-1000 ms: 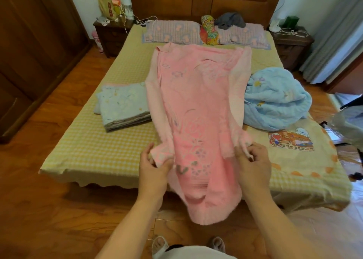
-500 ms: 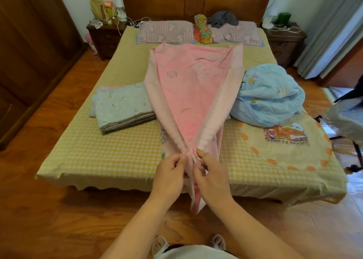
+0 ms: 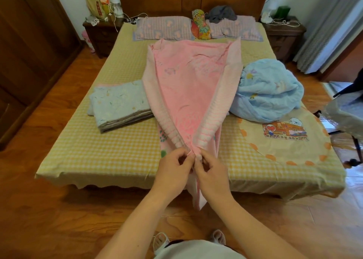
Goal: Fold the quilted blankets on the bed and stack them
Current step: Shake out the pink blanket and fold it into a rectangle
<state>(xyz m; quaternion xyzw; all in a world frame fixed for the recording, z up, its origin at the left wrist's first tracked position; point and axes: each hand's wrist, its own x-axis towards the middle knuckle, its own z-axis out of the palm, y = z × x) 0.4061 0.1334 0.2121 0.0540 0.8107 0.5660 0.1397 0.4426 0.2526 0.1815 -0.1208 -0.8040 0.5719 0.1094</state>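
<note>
Brought together since a second ago, left hand (image 3: 172,168) and right hand (image 3: 211,171) touch, pinching the long pink quilted blanket's (image 3: 191,86) near corners above the yellow-checked bed (image 3: 117,150).

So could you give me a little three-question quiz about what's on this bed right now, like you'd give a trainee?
1. True or false: both hands pinch the pink blanket at its near end.
2. Which blanket is already folded? A) the floral one on the left B) the blue one on the right
3. What lies on the right pillow?

Key:
1. True; left hand and right hand meet there.
2. A
3. A grey garment
</note>
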